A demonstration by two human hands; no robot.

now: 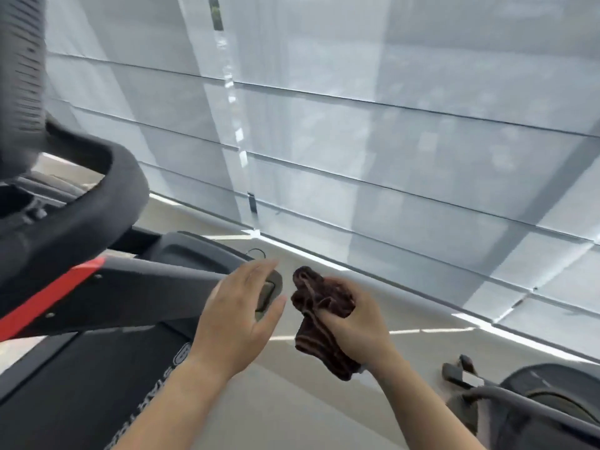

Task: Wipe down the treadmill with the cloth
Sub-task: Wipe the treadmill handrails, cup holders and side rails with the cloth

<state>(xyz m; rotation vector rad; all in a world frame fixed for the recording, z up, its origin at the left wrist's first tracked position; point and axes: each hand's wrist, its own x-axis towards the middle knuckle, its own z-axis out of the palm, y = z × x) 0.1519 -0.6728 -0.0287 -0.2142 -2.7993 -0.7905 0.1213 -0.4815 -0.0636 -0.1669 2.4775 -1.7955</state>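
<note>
Both forearms reach in from 6 o'clock, over the treadmill's edge and bare floor.

Right hand (354, 323) is clamped on the bunched dark brown cloth (323, 316), held in the air just right of centre; the cloth's lower tail hangs toward 6 o'clock and part of it is hidden behind the fingers. Left hand (238, 315) is spread, fingers apart and holding nothing, covering the front corner of the treadmill (107, 300), so whether it touches the frame cannot be told. From 7 to 10 o'clock run the treadmill's black deck, red stripe and curved handrail, blurred and cut off by the left edge; the white lettering on the belt is unreadable. Open grey floor (422, 306) lies between the cloth and the window blinds (389, 125) at 12 to 3 o'clock. At 4 o'clock, 1 dark machine (535, 404) is cut off.
</note>
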